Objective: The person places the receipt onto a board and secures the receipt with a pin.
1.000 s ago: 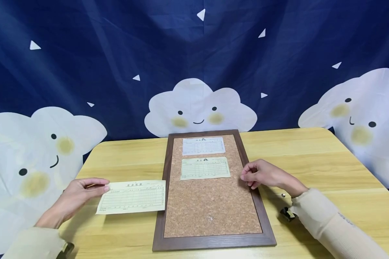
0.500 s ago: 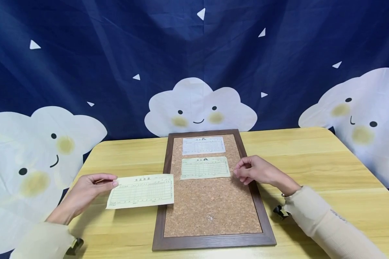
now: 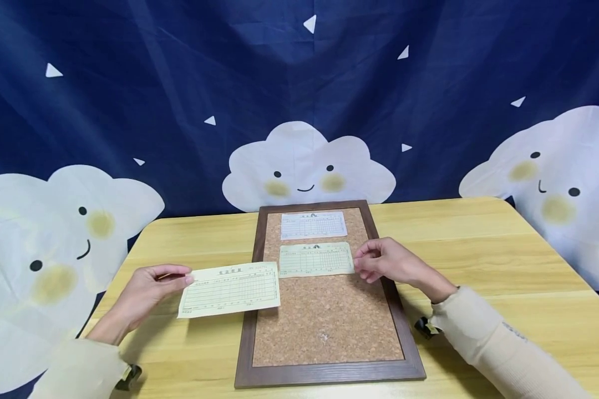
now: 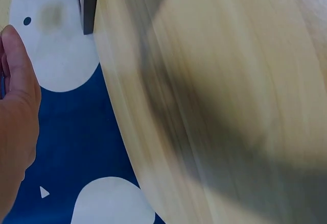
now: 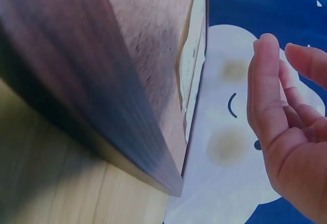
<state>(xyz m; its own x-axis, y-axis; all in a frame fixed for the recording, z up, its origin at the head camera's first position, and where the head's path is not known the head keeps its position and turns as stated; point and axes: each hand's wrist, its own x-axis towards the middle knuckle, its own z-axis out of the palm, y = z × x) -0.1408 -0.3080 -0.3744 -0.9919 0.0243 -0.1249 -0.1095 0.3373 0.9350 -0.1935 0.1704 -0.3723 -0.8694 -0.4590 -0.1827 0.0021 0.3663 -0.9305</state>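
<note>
In the head view my left hand (image 3: 147,293) pinches the left edge of a pale yellow-green receipt slip (image 3: 229,289) between thumb and fingers. The slip hangs above the table, its right end over the left frame of a corkboard (image 3: 329,321). A similar pale green slip (image 3: 314,260) lies on the board, with a bluish-white slip (image 3: 313,225) above it; each has a small dark pin at its top edge. My right hand (image 3: 391,259) hovers by the green slip's right edge, fingers loosely curled. The right wrist view shows a gap between thumb and forefinger; nothing held is visible.
The corkboard's dark wooden frame (image 3: 329,374) lies on a light wooden table (image 3: 444,233). Behind the table hangs a blue curtain (image 3: 299,72) with smiling clouds. Small black devices (image 3: 128,378) sit at both wrists.
My left hand has moved right and slightly up with the slip, which now overlaps the board more. My right hand has shifted left toward the green slip, its sleeve now covering a small shiny item.
</note>
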